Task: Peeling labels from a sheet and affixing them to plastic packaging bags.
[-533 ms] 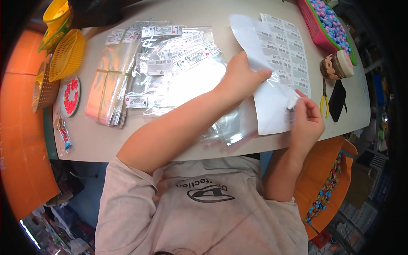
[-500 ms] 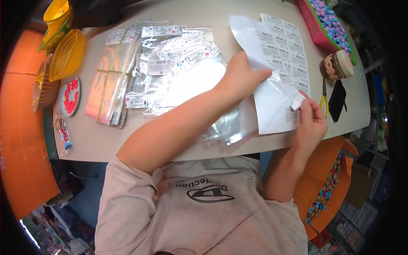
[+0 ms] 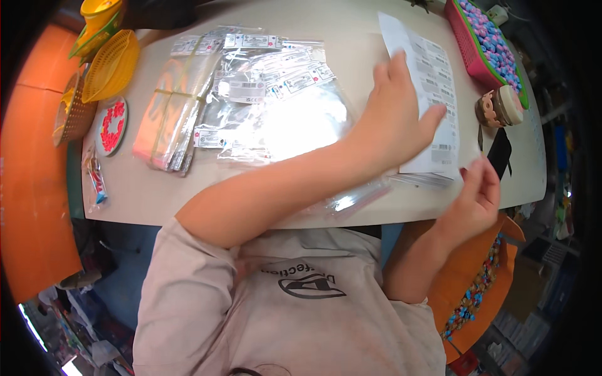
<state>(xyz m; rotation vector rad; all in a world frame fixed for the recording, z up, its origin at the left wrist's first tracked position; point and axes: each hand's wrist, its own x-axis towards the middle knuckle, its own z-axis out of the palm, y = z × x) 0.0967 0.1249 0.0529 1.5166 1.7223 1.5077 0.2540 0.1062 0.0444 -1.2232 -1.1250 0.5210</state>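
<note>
Table (image 3: 351,44): left fingers (image 3: 433,119) flat on label sheet (image 3: 433,75)

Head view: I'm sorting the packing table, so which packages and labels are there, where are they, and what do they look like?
Label sheet: white paper with rows of stickers, right of centre, under the left hand.
Clear bags: shiny loose pile with small white labels, table centre.
Bag bundle: banded flat stack, pinkish-orange, left of the pile.
Small packet: clear, red and blue contents, left edge.
Right hand: at the near edge, grip unclear.
</note>
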